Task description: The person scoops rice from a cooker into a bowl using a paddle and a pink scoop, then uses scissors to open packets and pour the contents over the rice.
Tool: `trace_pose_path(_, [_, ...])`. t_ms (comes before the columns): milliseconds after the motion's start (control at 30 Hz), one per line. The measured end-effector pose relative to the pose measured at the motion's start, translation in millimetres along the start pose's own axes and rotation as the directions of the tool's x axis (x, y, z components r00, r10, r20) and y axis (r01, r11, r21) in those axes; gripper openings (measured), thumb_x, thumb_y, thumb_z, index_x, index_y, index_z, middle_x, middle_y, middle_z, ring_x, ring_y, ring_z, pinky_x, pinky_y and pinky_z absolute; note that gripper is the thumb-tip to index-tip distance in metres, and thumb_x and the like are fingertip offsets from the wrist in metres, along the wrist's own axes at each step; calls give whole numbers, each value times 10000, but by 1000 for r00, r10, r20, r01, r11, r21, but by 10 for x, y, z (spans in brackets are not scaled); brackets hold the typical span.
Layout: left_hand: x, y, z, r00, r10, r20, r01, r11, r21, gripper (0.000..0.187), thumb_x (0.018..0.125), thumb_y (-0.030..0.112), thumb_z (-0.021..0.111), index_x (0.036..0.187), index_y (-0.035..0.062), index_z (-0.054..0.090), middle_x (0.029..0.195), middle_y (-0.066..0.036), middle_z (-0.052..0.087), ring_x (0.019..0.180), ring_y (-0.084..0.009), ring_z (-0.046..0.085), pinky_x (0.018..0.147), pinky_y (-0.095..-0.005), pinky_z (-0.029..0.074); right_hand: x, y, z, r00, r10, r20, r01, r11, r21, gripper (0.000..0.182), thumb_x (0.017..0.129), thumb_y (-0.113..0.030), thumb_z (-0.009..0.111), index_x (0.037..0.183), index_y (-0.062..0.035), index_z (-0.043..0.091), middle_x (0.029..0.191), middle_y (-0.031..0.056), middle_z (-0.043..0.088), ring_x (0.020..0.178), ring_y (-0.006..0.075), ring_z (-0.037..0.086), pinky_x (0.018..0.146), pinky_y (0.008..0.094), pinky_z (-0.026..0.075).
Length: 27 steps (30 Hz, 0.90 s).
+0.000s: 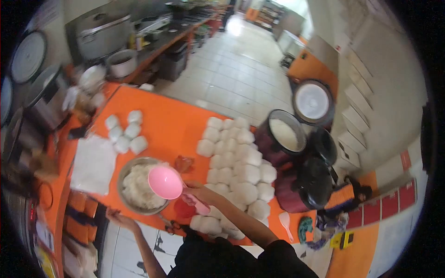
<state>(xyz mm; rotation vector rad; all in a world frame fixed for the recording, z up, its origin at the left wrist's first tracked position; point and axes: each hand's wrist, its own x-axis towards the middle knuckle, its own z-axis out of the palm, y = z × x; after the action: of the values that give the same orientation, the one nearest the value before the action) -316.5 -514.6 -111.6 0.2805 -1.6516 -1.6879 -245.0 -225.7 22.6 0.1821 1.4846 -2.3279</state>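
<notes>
A pink scoop (165, 182) is held by my right hand (200, 193), its round cup over the right part of a metal bowl (121, 197) of white rice (139, 187). More pink plastic shows beside the same hand. My left hand (121, 219) is just below the bowl's lower left edge, fingers apart, holding nothing. Left of the bowl lie white sheets (94, 164). Several white wrapped packets (123, 144) sit above it, and a large pile of similar packets (245, 173) is to the right. A red round item (184, 208) lies beneath my right forearm.
A dark red pot (268, 139) of rice stands at the table's right end, beside another pot (294, 190) with a black lid. A pink paddle (286, 224) and green cloth (305, 228) lie nearby. Large metal pots (46, 99) stand at left. Scissors (172, 226) are at the near edge.
</notes>
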Motion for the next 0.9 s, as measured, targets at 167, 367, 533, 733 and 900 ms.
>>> trace_pose_path(167, [-53,634,698,980,110,164,-118,992,39,145,903,85,339,966,14,450,886,-64,402,818,-174,401,762,-306,363,-941,-680,-905,966,-110,-235,136,986,95,203,796,-118,536,981,-48,493,658,28,472,510,120,455,438,247,377])
trace_pose_path(367, [-534,1025,1508,820,128,558,-149,989,-8,175,881,69,338,1006,32,454,875,-63,448,840,-180,455,810,-313,372,-2255,-1734,-2346,637,-380,-671,40,885,-463,368,832,-142,494,1178,-35,429,774,38,548,582,107,517,512,233,457])
trace_pose_path(533, [-1558,1497,2716,197,59,979,389,912,-133,231,801,-19,422,984,5,560,949,-81,568,827,-181,542,720,-301,465,-2449,-1632,-4027,344,-681,-647,-855,58,-515,344,821,-172,491,1100,15,418,848,212,593,740,315,620,641,419,503])
trace_pose_path(733, [-2960,1656,3895,27,290,957,43,956,-291,428,810,89,575,1198,-42,451,1125,-213,510,1032,-335,531,859,-363,458,-1944,-1732,-4426,378,-565,-733,-897,-26,-442,326,812,-159,493,1056,13,362,899,276,590,839,403,605,703,463,494])
trace_pose_path(900, [-3402,1253,4344,7,322,947,-6,947,-322,677,737,208,694,1294,10,364,1110,-199,553,995,-317,560,834,-358,449,-2012,-1975,-4674,472,-369,-801,-855,32,-518,360,778,-177,511,1030,54,397,902,291,583,879,421,586,722,483,475])
